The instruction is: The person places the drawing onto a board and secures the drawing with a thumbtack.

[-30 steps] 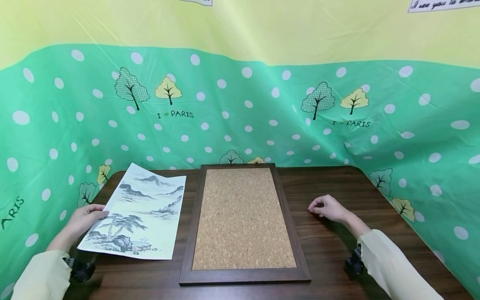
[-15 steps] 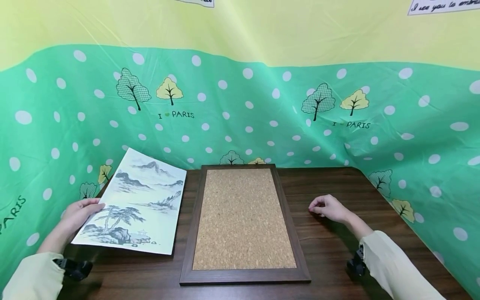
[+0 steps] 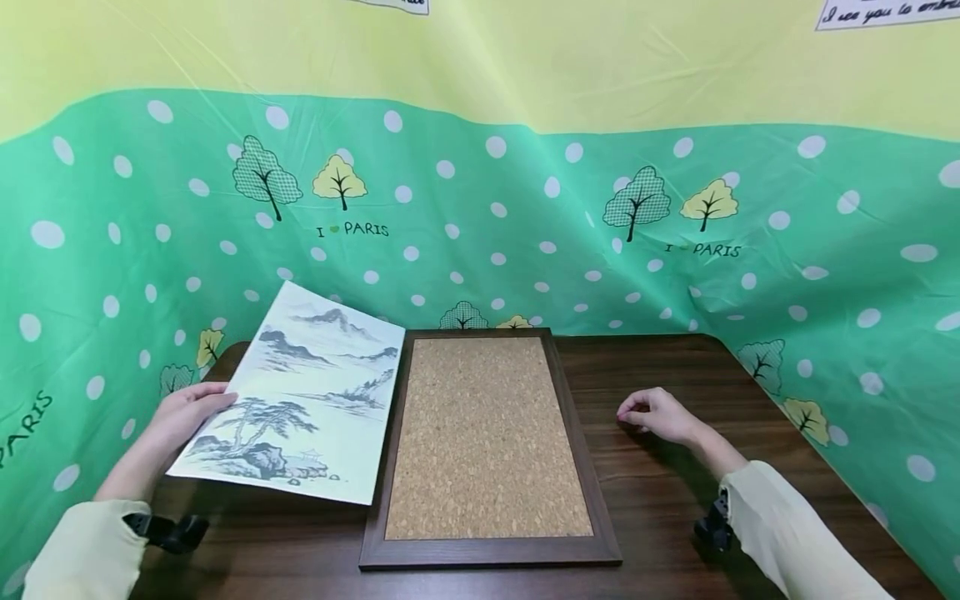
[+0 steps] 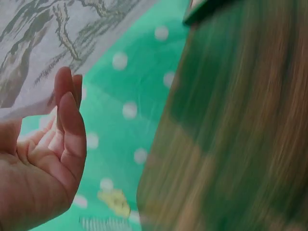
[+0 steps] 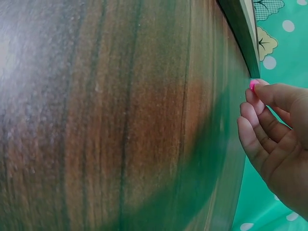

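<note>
My left hand [image 3: 183, 418] pinches the left edge of a white sheet of paper [image 3: 347, 450] printed with an ink landscape of mountains and pines. The sheet is held tilted above the table, its right edge overlapping the frame of the corkboard [image 3: 491, 442] in the head view. The left wrist view shows the sheet's underside [image 4: 26, 62] over my fingers. Right of the board, my right hand [image 3: 660, 415] pinches a small pink push pin [image 5: 252, 85] between thumb and forefinger. Most of the pin is hidden by the fingertips.
The brown-framed corkboard lies flat on a dark wooden table [image 3: 637, 492]. A green and yellow printed cloth [image 3: 517, 217] hangs behind and at both sides. Dark wrist cameras [image 3: 168, 532] sit on both sleeves.
My left hand has lifted the sheet off the table and brought it right, up to the corkboard's left side. My right hand has stayed nearly still.
</note>
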